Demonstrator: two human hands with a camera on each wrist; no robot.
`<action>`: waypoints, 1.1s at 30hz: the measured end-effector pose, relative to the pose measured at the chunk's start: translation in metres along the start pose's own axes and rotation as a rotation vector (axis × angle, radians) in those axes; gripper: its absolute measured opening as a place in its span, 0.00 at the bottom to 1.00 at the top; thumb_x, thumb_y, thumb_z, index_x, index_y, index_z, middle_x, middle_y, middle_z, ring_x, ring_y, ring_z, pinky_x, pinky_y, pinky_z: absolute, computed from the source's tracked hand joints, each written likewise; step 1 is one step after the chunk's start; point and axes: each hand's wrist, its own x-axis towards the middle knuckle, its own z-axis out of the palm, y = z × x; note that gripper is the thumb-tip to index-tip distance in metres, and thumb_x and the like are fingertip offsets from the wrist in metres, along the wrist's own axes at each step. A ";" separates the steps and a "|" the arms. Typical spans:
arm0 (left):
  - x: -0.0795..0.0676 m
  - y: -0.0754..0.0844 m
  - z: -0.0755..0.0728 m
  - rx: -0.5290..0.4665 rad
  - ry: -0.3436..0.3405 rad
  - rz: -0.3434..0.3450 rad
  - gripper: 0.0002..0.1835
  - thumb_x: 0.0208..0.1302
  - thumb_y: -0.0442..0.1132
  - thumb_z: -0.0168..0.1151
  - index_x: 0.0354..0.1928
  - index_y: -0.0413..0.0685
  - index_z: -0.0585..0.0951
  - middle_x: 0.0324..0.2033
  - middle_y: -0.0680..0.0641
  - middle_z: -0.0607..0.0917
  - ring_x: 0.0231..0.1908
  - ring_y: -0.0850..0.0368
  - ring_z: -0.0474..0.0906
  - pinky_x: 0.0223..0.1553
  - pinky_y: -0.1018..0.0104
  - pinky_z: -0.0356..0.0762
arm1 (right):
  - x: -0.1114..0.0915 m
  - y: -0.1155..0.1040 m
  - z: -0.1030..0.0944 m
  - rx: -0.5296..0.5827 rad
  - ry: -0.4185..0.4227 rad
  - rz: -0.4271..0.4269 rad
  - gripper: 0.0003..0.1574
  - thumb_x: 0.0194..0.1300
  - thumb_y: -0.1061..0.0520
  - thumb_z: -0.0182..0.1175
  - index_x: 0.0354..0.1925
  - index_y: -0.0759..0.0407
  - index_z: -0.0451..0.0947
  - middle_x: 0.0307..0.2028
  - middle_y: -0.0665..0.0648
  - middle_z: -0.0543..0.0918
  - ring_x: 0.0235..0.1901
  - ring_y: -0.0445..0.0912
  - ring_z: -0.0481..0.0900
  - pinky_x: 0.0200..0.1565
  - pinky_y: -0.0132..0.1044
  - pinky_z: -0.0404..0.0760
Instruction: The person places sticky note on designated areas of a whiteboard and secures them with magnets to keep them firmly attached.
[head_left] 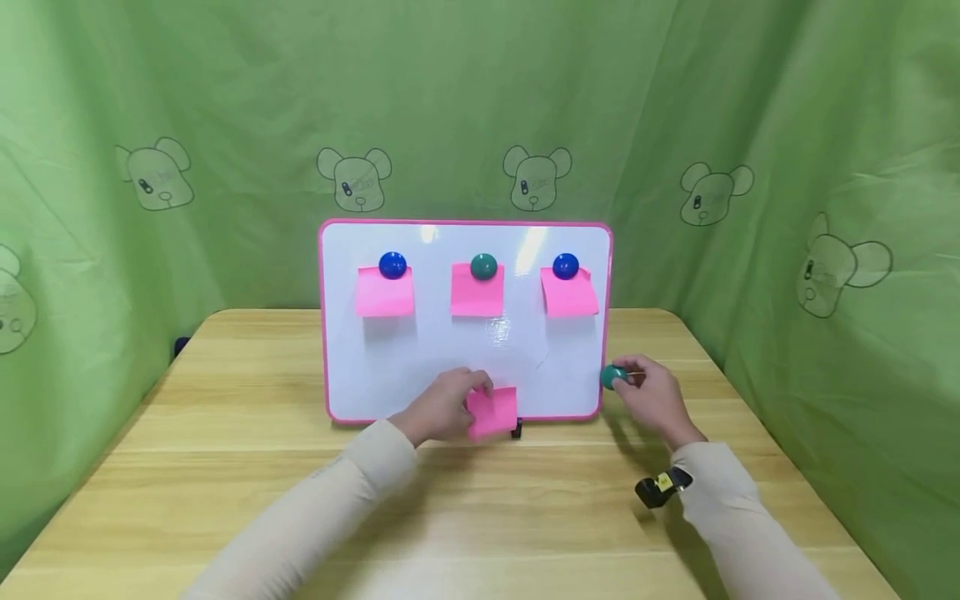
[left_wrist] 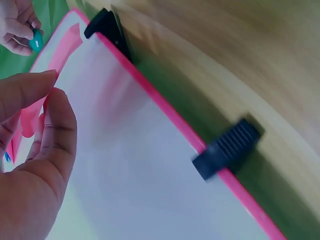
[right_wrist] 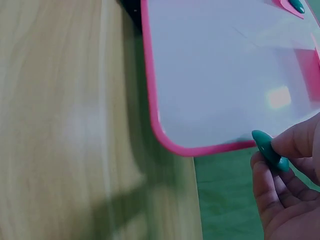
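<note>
Between thumb and fingertips my left hand (head_left: 450,404) pinches a pink sticky note (head_left: 495,412), held in front of the whiteboard's lower edge. In the left wrist view the note (left_wrist: 62,52) is partly hidden behind the fingers. Beside the board's lower right side, my right hand (head_left: 652,396) holds a round green magnet (head_left: 611,377). The right wrist view shows that magnet (right_wrist: 269,150) gripped between thumb and fingers, close to the pink frame. The whiteboard (head_left: 427,358) stands upright, with three pink notes in a row, the middle one (head_left: 477,300) under a green magnet (head_left: 483,267).
Blue magnets (head_left: 392,265) hold the left and right notes. Black clips (left_wrist: 227,148) grip the board's bottom edge at the wooden table (head_left: 225,483). A green curtain (head_left: 450,100) hangs behind and at both sides. A black wrist device (head_left: 660,487) sits on the right sleeve.
</note>
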 end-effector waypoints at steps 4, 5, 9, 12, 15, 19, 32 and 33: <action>-0.002 -0.007 -0.008 -0.010 -0.003 -0.063 0.20 0.49 0.20 0.64 0.41 0.49 0.79 0.44 0.48 0.80 0.42 0.55 0.75 0.40 0.68 0.78 | 0.003 -0.007 0.001 -0.012 0.014 -0.036 0.20 0.66 0.64 0.56 0.56 0.69 0.73 0.50 0.70 0.77 0.47 0.60 0.77 0.49 0.50 0.79; -0.003 -0.009 -0.009 -0.010 0.000 -0.067 0.20 0.49 0.20 0.63 0.41 0.49 0.80 0.44 0.47 0.80 0.42 0.54 0.76 0.40 0.68 0.78 | 0.004 -0.010 0.001 -0.010 0.016 -0.046 0.20 0.66 0.64 0.57 0.56 0.70 0.73 0.49 0.70 0.77 0.46 0.60 0.77 0.49 0.49 0.79; -0.007 -0.016 -0.017 -0.009 0.034 -0.074 0.20 0.50 0.20 0.62 0.44 0.47 0.80 0.42 0.47 0.80 0.41 0.54 0.75 0.41 0.66 0.77 | 0.008 -0.018 0.005 -0.001 0.013 -0.073 0.23 0.65 0.64 0.58 0.58 0.69 0.73 0.50 0.69 0.78 0.46 0.58 0.78 0.46 0.43 0.81; -0.011 -0.020 -0.023 -0.017 0.066 -0.073 0.20 0.51 0.21 0.62 0.47 0.45 0.81 0.41 0.47 0.80 0.38 0.55 0.75 0.39 0.66 0.78 | 0.011 -0.024 0.010 0.003 0.002 -0.080 0.25 0.65 0.64 0.58 0.60 0.69 0.72 0.50 0.68 0.77 0.46 0.57 0.77 0.45 0.40 0.81; -0.014 -0.025 -0.027 -0.020 0.094 -0.089 0.21 0.52 0.21 0.63 0.49 0.44 0.81 0.42 0.47 0.80 0.36 0.56 0.75 0.38 0.67 0.78 | 0.014 -0.030 0.015 0.012 -0.008 -0.093 0.24 0.65 0.64 0.59 0.58 0.69 0.73 0.50 0.68 0.78 0.45 0.57 0.77 0.47 0.43 0.81; -0.018 -0.031 -0.031 -0.025 0.130 -0.130 0.22 0.54 0.22 0.63 0.53 0.44 0.80 0.48 0.45 0.80 0.39 0.55 0.77 0.41 0.65 0.79 | 0.019 -0.040 0.026 0.045 -0.007 -0.109 0.21 0.64 0.66 0.59 0.55 0.69 0.74 0.49 0.68 0.78 0.44 0.57 0.77 0.50 0.48 0.79; -0.029 -0.049 -0.043 -0.001 0.262 -0.055 0.28 0.51 0.21 0.63 0.57 0.38 0.77 0.51 0.40 0.81 0.43 0.48 0.79 0.42 0.61 0.82 | 0.029 -0.080 0.058 0.083 -0.033 -0.167 0.20 0.63 0.65 0.60 0.54 0.65 0.75 0.49 0.64 0.79 0.47 0.55 0.77 0.51 0.48 0.78; -0.029 -0.050 -0.044 0.004 0.264 -0.054 0.28 0.51 0.21 0.63 0.58 0.38 0.77 0.51 0.40 0.81 0.43 0.48 0.79 0.42 0.61 0.82 | 0.030 -0.082 0.060 0.087 -0.037 -0.176 0.20 0.62 0.65 0.60 0.54 0.65 0.75 0.49 0.64 0.79 0.47 0.55 0.77 0.51 0.47 0.78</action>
